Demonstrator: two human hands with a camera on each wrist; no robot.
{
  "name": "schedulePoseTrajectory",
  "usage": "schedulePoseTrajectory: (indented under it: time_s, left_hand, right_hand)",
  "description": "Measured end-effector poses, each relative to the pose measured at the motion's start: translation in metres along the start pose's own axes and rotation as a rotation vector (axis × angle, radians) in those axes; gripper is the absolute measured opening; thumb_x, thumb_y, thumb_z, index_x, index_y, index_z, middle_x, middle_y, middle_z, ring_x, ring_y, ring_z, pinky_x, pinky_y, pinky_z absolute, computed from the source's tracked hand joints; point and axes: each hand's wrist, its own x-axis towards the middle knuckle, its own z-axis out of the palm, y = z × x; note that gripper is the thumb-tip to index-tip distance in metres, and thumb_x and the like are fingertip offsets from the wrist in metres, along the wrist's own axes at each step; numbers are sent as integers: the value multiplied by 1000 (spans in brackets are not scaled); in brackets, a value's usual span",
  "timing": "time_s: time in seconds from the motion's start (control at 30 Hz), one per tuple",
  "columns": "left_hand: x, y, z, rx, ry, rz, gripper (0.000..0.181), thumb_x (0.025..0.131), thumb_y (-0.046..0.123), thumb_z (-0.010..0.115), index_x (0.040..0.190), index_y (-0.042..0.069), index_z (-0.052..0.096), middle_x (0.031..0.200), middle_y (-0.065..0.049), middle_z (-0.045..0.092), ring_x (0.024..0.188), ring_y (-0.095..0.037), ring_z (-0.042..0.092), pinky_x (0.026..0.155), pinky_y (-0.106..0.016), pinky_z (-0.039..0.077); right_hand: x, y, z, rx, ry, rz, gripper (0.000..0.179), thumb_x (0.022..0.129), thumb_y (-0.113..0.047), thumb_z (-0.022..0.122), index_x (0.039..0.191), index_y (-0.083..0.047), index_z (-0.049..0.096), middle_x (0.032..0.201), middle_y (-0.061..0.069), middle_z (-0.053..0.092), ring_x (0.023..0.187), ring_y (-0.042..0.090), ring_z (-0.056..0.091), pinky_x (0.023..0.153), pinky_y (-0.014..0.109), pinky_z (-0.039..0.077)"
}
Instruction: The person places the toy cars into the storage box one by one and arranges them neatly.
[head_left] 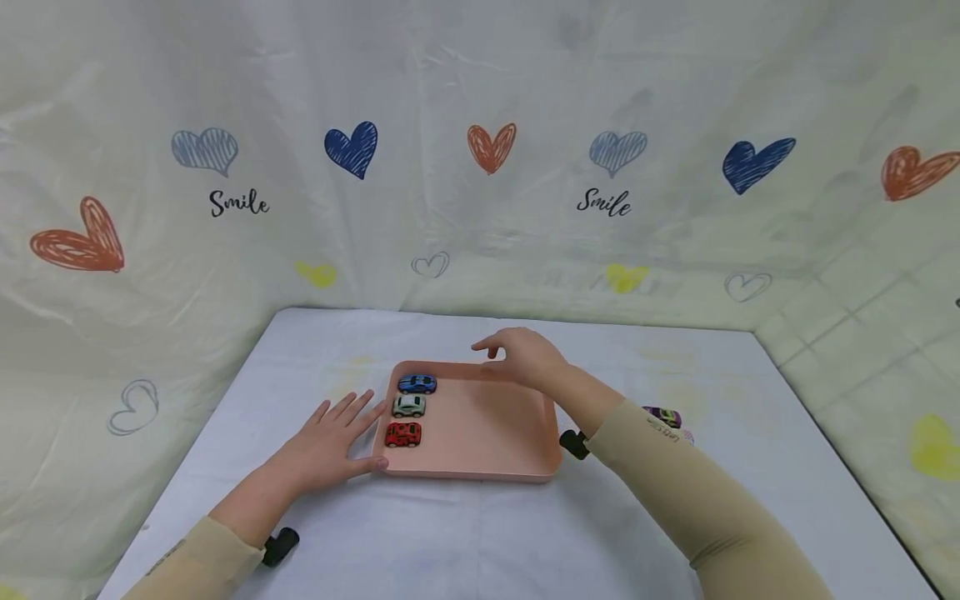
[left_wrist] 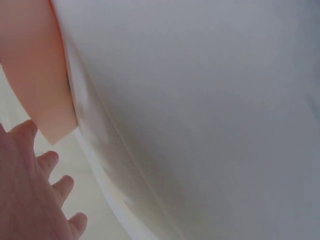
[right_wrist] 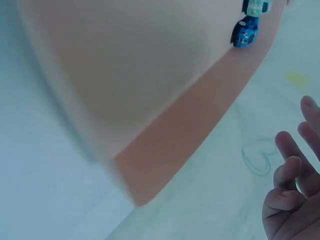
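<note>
Three toy cars, a blue one (head_left: 417, 383), a pale green one (head_left: 408, 406) and a red one (head_left: 403, 434), stand in a column along the left side of a pink tray (head_left: 480, 429). My left hand (head_left: 326, 450) has its fingers spread, with thumb and fingertips right at the tray's left edge. Over the back rim, toward the right, hovers my right hand (head_left: 525, 358), fingers loosely bent and holding nothing. The right wrist view shows the same bent fingers (right_wrist: 290, 175) beyond the tray's wall (right_wrist: 170, 145), with the blue car (right_wrist: 246, 35) in the corner.
Right of the tray, a purple and yellow toy car (head_left: 665, 416) lies on the white-covered table (head_left: 480, 542), partly hidden by my right sleeve (head_left: 675, 475). A pinkish thing (head_left: 687, 436) peeks out beside it. Behind the table hangs a heart-printed sheet (head_left: 480, 83).
</note>
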Motion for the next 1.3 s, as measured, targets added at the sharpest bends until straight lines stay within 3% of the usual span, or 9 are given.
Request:
schedulePoseTrajectory:
  time_s: [0.17,0.37,0.47,0.7,0.83,0.97,1.3]
  left_hand:
    - [-1,0,-1,5,-4,-6,94,84,74,56,157,21,30,163,-9,23,149,-39,19,117,-63,13]
    - [0,-1,1,-5,0,-7,93,85,72,57,157,21,31,163,-10,24,148,-39,19,117,-63,13]
    - [0,-3,2,-8,2,-5,93,84,72,58,157,20,31,163,-11,24,148,-40,19,117,-63,13]
    - [-1,-4,4,3,-4,-11,94,84,73,57,158,22,29,164,-8,22,149,-38,18,118,-63,12]
    - [0,-5,5,4,3,-5,93,85,73,56,158,22,29,164,-9,22,149,-38,19,117,-63,13]
    - [0,-6,7,-4,16,0,94,84,75,56,158,22,30,163,-9,23,148,-39,19,117,-63,13]
    - [1,-3,5,-17,28,10,94,83,74,57,157,21,32,163,-10,25,148,-39,20,117,-64,14]
  right_hand:
    - [-21,19,-9,6,14,29,39,91,-28,73,130,-29,68,108,-4,69,104,16,60,82,35,51]
    - [-52,47,-17,9,20,49,36,91,-30,74,127,-26,70,104,-8,67,81,13,55,67,29,48]
    - [-68,65,-20,10,16,56,40,89,-31,75,128,-24,69,106,-7,67,77,13,53,66,30,47]
    - [-100,105,-26,-28,-30,126,45,88,-38,75,130,-23,68,117,1,68,87,15,58,72,35,51]
    - [-113,121,-29,-27,-51,144,43,89,-36,75,129,-21,69,125,7,66,103,26,62,83,45,54]
    - [-118,132,-29,-47,-89,132,39,90,-29,75,127,-18,70,126,8,66,120,37,57,94,54,50]
    - [-122,154,-25,-93,-242,120,35,88,-21,76,122,-15,72,125,14,66,120,42,55,96,56,48]
